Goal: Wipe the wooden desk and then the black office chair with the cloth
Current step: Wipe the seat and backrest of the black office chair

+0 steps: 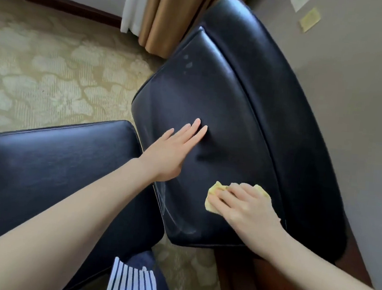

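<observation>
The black office chair (231, 97) fills the middle of the head view, its leather backrest tilted toward me and its seat (51, 167) at the lower left. My left hand (173, 150) lies flat with straight fingers on the middle of the backrest. My right hand (247, 207) presses a crumpled yellow cloth (215, 189) against the lower right part of the backrest, fingers curled over it. Only the cloth's edges show around the fingers. A corner of the dark wooden desk (288, 289) shows at the bottom right, under my right forearm.
Patterned beige carpet (53, 75) spreads to the left. Tan curtains (173, 13) hang at the top centre. A grey wall (361, 113) with a yellow note (310, 19) and a socket runs close along the chair's right side.
</observation>
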Demonstrator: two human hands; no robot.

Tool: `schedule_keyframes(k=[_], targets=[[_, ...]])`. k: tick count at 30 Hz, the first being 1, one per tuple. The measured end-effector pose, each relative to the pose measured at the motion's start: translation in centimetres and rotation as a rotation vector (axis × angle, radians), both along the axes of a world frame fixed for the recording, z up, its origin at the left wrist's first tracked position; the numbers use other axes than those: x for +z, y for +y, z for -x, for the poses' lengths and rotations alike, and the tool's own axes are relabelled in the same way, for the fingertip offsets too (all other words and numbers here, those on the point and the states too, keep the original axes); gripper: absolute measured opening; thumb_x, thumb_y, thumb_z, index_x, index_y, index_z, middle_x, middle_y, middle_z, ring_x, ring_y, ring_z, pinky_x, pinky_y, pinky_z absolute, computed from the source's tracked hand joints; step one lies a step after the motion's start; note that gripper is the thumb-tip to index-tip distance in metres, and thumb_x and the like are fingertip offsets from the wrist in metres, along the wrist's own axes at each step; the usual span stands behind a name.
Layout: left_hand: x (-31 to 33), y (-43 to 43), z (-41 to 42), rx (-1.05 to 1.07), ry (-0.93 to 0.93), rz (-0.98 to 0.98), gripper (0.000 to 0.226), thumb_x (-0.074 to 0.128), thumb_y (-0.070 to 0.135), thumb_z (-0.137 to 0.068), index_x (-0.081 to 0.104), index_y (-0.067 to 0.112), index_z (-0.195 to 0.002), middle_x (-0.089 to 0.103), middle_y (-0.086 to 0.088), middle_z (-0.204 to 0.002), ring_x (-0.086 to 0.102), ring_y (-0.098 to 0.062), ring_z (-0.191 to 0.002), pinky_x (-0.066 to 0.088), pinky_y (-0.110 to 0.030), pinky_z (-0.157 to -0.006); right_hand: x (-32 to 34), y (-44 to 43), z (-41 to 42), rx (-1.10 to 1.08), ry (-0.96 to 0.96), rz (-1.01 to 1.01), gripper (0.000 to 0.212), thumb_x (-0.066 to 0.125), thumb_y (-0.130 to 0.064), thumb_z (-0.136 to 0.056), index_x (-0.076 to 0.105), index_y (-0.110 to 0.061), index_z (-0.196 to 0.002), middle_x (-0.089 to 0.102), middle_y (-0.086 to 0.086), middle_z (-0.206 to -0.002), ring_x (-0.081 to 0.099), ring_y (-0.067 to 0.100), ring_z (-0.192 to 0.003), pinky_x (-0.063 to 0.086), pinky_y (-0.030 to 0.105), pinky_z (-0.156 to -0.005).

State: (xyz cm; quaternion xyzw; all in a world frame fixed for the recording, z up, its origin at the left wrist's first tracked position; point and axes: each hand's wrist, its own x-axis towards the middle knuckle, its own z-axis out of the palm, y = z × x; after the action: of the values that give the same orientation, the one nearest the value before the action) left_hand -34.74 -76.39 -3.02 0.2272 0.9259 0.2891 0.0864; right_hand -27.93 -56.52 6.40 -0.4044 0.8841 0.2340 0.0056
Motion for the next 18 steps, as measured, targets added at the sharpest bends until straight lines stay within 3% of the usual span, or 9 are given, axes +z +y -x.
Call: schedule_keyframes(k=[2, 7, 11, 14, 18], targets=[[0.2, -0.2, 0.7, -0.024, -0.019, 0.035, 0.096, 0.040, -0.010, -0.082, -0.019, 0.024, -0.149, -0.020, 0.004, -0.158, -0.005, -0.015, -0.147, 0.006, -0.034, -0.117, 2.0, 0.6, 1.6, 0.030, 0.178, 0.096, 0.029, 0.047, 0.006, -0.086, 0.071, -0.011, -0.089, 0.063, 0.000, -0.078, 0.056, 0.021, -0.065, 0.048, 0.033, -0.058], [1.0, -1.8, 2.7, -0.167, 0.006, 0.176, 0.106, 0.036, -0.017, -0.074, -0.024, 0.031, -0.146, -0.019, 0.009, -0.158, 0.001, -0.008, -0.147, 0.006, -0.035, -0.117, 4.1, -0.8, 6.6, 0.027, 0.397, 0.246, 0.024, 0.061, 0.006, -0.080, 0.072, -0.013, -0.090, 0.069, -0.002, -0.085, 0.059, 0.024, -0.070, 0.047, 0.035, -0.062], [1.6, -2.6, 3.8, -0.222, -0.006, 0.219, 0.109, 0.038, -0.016, -0.075, -0.032, 0.040, -0.135, -0.018, 0.015, -0.157, 0.018, -0.001, -0.141, 0.005, -0.034, -0.117, 1.1, -3.8, 8.5, 0.036, 0.370, 0.169, 0.020, 0.058, 0.000, -0.082, 0.070, -0.016, -0.081, 0.064, -0.004, -0.074, 0.058, 0.019, -0.070, 0.044, 0.029, -0.064], [1.7, -2.6, 3.9, -0.235, 0.002, 0.223, 0.105, 0.036, -0.017, -0.078, -0.026, 0.037, -0.143, -0.018, 0.015, -0.157, 0.007, -0.003, -0.145, 0.006, -0.036, -0.117, -2.4, -4.7, 7.6, 0.051, 0.325, 0.059, 0.020, 0.062, -0.003, -0.075, 0.072, -0.018, -0.085, 0.062, -0.006, -0.071, 0.057, 0.015, -0.070, 0.042, 0.025, -0.065], [1.6, -2.4, 3.8, -0.244, 0.027, 0.254, 0.101, 0.034, -0.017, -0.078, -0.021, 0.031, -0.147, -0.020, 0.011, -0.158, -0.004, -0.008, -0.146, 0.009, -0.037, -0.117, -5.6, -5.0, 5.7, 0.012, 0.262, 0.146, 0.023, 0.057, -0.002, -0.077, 0.072, -0.015, -0.088, 0.065, -0.002, -0.075, 0.061, 0.017, -0.075, 0.045, 0.028, -0.070]])
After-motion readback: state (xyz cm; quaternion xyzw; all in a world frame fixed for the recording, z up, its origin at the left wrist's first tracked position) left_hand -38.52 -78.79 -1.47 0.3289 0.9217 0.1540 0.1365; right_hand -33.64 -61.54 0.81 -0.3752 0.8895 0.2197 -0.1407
